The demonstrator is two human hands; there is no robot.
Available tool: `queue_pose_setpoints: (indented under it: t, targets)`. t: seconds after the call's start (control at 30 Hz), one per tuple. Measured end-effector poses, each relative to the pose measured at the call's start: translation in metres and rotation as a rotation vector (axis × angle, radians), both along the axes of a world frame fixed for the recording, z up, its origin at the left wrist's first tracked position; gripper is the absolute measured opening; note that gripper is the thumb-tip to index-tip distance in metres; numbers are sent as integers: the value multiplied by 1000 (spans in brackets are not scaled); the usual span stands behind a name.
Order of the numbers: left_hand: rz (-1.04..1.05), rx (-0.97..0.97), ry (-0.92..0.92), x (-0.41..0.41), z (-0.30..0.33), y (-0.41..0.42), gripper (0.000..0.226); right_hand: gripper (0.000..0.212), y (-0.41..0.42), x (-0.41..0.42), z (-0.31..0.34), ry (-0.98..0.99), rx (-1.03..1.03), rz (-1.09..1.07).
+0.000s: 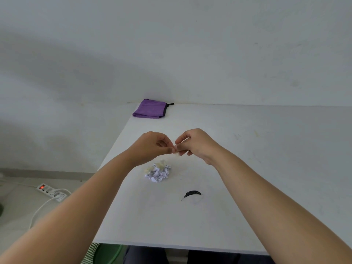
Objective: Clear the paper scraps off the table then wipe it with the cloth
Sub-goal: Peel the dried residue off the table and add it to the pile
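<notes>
A small heap of white and pale paper scraps (157, 172) lies on the white table (247, 168), near its left side. Just above and behind the heap, my left hand (152, 147) and my right hand (196, 144) meet fingertip to fingertip. Together they pinch a tiny pale paper scrap (176, 153) between thumbs and forefingers. A folded purple cloth (149, 109) with a dark edge lies at the table's far left corner, against the wall.
A black curved mark (191, 194) sits on the table nearer to me than the heap. On the floor to the left lies a white power strip (51, 191) with a red switch and cable. A green bin (108, 253) shows under the table's front edge.
</notes>
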State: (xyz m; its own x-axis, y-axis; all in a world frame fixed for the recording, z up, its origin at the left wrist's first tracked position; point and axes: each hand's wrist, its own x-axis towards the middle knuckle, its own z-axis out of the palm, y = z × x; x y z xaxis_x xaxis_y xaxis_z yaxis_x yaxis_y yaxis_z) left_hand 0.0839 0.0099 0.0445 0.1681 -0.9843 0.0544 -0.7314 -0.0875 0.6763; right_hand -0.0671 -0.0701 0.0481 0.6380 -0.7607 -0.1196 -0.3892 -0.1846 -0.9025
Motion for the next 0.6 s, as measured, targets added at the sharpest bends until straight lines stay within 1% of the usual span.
queue_pose_setpoints:
  t: [0.13, 0.3, 0.5, 0.53, 0.6]
  targets:
    - [36, 45, 45, 3, 1, 6, 16, 9, 3, 3, 0, -5, -21, 33]
    - [54, 49, 106, 15, 2, 15, 9, 5, 12, 15, -2, 0, -14, 86]
    - [65, 62, 94, 30, -3, 24, 4, 9, 17, 25, -1, 5, 3, 96]
    - [62, 65, 104, 32, -4, 25, 4, 10, 17, 25, -1, 8, -6, 100]
    - [58, 65, 115, 35, -5, 26, 12, 11, 17, 27, -1, 12, -15, 100]
